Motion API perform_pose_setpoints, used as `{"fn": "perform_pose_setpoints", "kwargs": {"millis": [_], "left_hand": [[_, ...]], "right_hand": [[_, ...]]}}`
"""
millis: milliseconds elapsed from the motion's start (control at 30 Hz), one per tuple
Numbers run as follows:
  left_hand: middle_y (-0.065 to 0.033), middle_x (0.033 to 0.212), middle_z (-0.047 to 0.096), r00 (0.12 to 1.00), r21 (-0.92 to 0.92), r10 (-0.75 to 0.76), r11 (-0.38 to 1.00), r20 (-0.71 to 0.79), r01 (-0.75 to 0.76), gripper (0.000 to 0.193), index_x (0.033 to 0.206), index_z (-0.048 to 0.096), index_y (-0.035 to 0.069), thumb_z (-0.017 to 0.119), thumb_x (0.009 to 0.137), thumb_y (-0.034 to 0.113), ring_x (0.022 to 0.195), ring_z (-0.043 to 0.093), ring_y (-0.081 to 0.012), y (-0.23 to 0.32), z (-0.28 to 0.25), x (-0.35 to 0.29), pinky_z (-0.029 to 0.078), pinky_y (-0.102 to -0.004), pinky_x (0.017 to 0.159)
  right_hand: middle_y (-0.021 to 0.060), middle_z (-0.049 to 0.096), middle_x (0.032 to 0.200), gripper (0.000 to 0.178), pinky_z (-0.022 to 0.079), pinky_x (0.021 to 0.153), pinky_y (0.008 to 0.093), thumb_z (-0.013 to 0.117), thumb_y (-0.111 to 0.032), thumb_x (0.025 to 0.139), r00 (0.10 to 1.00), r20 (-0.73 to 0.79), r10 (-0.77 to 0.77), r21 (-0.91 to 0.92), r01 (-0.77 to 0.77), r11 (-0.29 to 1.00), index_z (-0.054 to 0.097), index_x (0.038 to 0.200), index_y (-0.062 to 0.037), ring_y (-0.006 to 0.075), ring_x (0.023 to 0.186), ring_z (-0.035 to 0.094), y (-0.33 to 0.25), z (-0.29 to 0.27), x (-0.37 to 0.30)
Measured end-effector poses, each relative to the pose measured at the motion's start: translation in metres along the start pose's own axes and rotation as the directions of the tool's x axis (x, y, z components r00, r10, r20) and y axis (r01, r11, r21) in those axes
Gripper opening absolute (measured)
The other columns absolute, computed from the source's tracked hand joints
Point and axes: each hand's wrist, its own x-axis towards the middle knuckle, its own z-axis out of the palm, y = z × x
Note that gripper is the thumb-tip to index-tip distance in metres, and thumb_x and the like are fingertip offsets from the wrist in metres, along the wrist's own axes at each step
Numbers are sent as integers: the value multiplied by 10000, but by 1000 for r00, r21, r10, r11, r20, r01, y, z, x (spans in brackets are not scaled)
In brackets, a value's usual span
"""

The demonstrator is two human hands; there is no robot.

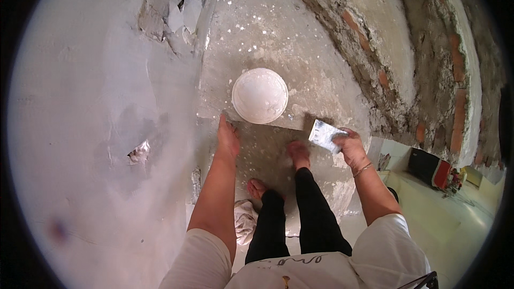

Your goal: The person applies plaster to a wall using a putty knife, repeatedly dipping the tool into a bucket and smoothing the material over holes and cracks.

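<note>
- Head view: the bucket [260, 96], white and round, sits on the concrete ledge [300, 64], close to its front edge; that spot likely keeps it within reach of both hands. Whether a lid or its contents show on top, I cannot tell.
- Below and left of the bucket, the left hand [229, 138] is loosely spread, index finger stretched out, with nothing seen in it.
- Below and right of the bucket, the right hand [350, 145] pinches one end of a pale plate [324, 136], probably so its broad face stays free.
- Well below the bucket, a rag [246, 222] lies beside the feet [257, 188].
- Writing: dark script runs across the shirt [300, 273] below the bucket; the plate's marks are too blurred to read. No brand is clear.
</note>
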Motion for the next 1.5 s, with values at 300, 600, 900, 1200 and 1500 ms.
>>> {"fn": "perform_pose_setpoints", "kwargs": {"millis": [300,600,900,1200,1500], "left_hand": [[-203,1573,29,995,-5,95,995,-19,-95,843,1499,27,6,329,949,568,1448,55,-371,-12,-9,34,45,-525,1140],[-5,726,561,831,92,302,951,-467,-294,281,830,646,26,579,943,274,616,433,-96,-30,9,32,355,-272,559],[-80,859,623,788,155,483,874,-382,-461,247,878,641,3,625,914,247,833,593,-196,-50,-13,46,468,-358,746],[-3,646,527,693,260,641,768,-330,-586,321,658,584,46,572,951,178,575,441,-98,-58,-15,53,363,-262,536],[5,593,506,672,308,597,802,-438,-511,352,633,575,-2,574,944,163,564,393,-94,-48,-1,51,344,-290,530]], "right_hand": [[41,682,859,128,483,732,250,643,33,796,957,-7,-289,38,289,957,671,919,12,104,753,607,-16,23,38],[23,671,848,127,473,728,242,610,27,834,942,31,-334,16,334,942,649,948,-13,94,745,594,-53,39,76],[49,680,869,112,481,739,263,600,41,820,911,159,-380,23,381,924,637,918,0,114,762,613,-36,54,99],[7,655,839,100,465,712,244,596,28,819,832,109,-544,29,544,839,633,906,-4,84,745,584,-46,47,125],[16,663,864,150,453,742,247,551,23,791,743,43,-668,14,668,744,630,913,-11,99,769,586,-66,63,152]]}}
